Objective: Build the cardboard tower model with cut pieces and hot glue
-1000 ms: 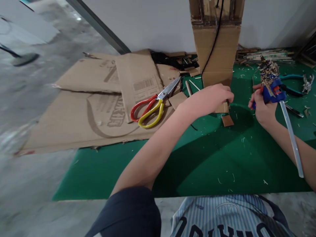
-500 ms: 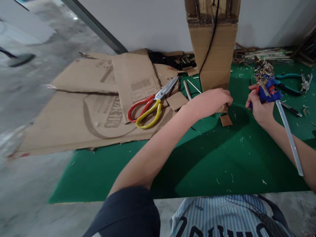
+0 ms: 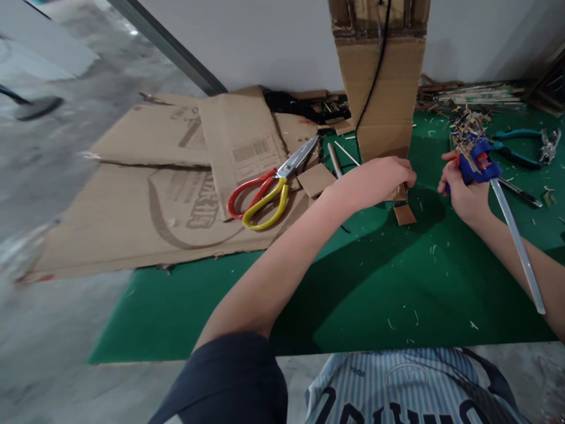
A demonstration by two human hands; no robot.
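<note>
My left hand (image 3: 375, 178) is closed, fingers curled down on the bottom edge of a tall upright cardboard piece (image 3: 382, 88) that stands on the green mat (image 3: 362, 282). A small brown cardboard square (image 3: 404, 214) lies on the mat just below that hand. My right hand (image 3: 463, 191) grips a blue hot glue gun (image 3: 479, 162), crusted with scraps at its front, with a long clear glue stick (image 3: 516, 247) sticking out of its back toward me.
Red and yellow scissors (image 3: 269, 191) rest on flattened cardboard sheets (image 3: 168, 176) at left. Teal-handled pliers (image 3: 525, 147) lie at far right, and wooden sticks (image 3: 468, 94) are piled along the back wall. A black cable (image 3: 375, 76) hangs down the upright cardboard. Grey floor borders the mat at left.
Little has changed. My right hand with the glue gun has drifted slightly left and up; my left hand stays on the cardboard's bottom edge.
</note>
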